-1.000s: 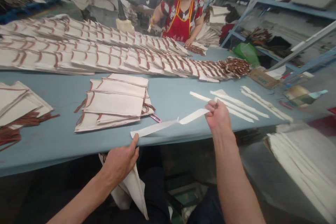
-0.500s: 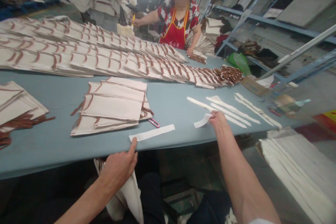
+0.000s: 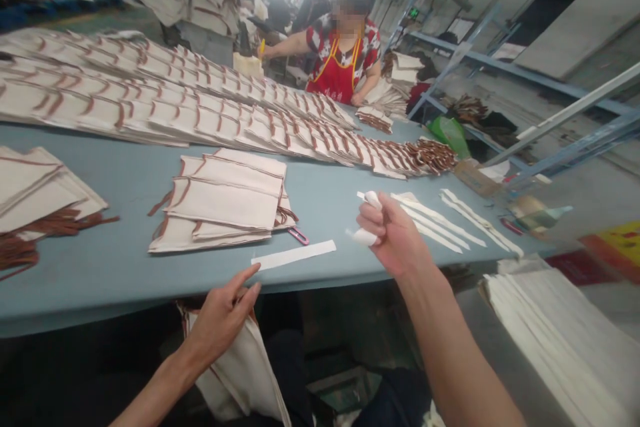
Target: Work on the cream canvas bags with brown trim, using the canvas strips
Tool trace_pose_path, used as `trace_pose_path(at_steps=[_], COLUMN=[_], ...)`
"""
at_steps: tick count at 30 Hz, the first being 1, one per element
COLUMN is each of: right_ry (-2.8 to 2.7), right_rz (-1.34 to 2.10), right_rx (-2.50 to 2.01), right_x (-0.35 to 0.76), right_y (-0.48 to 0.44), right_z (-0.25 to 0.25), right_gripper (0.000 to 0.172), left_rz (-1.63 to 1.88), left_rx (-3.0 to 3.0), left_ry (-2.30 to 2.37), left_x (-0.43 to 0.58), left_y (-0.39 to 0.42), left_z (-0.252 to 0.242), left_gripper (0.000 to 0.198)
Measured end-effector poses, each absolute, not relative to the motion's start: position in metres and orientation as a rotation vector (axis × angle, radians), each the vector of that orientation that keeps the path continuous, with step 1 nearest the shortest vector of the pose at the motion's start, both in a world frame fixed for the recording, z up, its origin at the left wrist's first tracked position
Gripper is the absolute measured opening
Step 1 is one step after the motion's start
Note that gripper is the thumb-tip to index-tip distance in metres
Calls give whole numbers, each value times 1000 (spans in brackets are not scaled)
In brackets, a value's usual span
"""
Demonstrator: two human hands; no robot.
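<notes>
A short white fabric strip [image 3: 300, 254] lies flat near the front edge of the blue-covered table. The extended index finger of my left hand [image 3: 223, 313] rests at its left end, thumb held apart. My right hand [image 3: 395, 230] is raised over the table, fingers curled closed round another white strip [image 3: 364, 236], whose ends stick out of the fist. Between the hands and the rows behind lies a stack of cream fabric pieces with brown edging [image 3: 230, 197]. Beside that stack is a small pink-handled tool [image 3: 299, 235]. Below the table edge, cream fabric [image 3: 245, 373] hangs by my lap.
Long cream strips [image 3: 435, 230] lie right of my right hand. Overlapping rows of brown-edged cream pieces [image 3: 200, 103] cross the table's far side. A co-worker in a red apron [image 3: 336, 73] stands behind them. Pale sheets [image 3: 550, 320] are piled at right, another stack [image 3: 40, 180] at left.
My right hand has lifted and moved slightly left, its fingers closing round the strip that it pinched before. My left index finger stays at the table strip's end, the thumb now further apart.
</notes>
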State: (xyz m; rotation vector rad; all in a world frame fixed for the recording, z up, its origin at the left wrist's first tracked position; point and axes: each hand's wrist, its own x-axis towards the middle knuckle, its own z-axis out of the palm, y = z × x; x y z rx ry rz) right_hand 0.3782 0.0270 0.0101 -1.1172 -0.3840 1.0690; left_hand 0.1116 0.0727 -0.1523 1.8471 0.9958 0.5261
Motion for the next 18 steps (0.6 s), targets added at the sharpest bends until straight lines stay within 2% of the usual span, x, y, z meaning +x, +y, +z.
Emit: trace_pose_path(at_steps=[3, 8, 12, 15, 18], right_ry=[-519, -632, -674, -647, -530], right_rz=[1258, 1595, 1752, 1786, 1743], right_rx=[-1037, -871, -762, -720, -745], right_x=[328, 261, 220, 199, 185], right_y=[24, 21, 26, 39, 60], right_z=[27, 47, 57, 57, 46], right_gripper=[29, 38, 31, 27, 29], left_rz=[581, 683, 717, 735, 808], left_rx=[1851, 1810, 1809, 1800, 1720], left_ry=[974, 1003, 1001, 965, 924], left_x=[100, 77, 59, 49, 39], left_y=[69, 73, 78, 71, 55], left_z=[-139, -115, -103, -97, -92], left_gripper=[59, 55, 59, 67, 86])
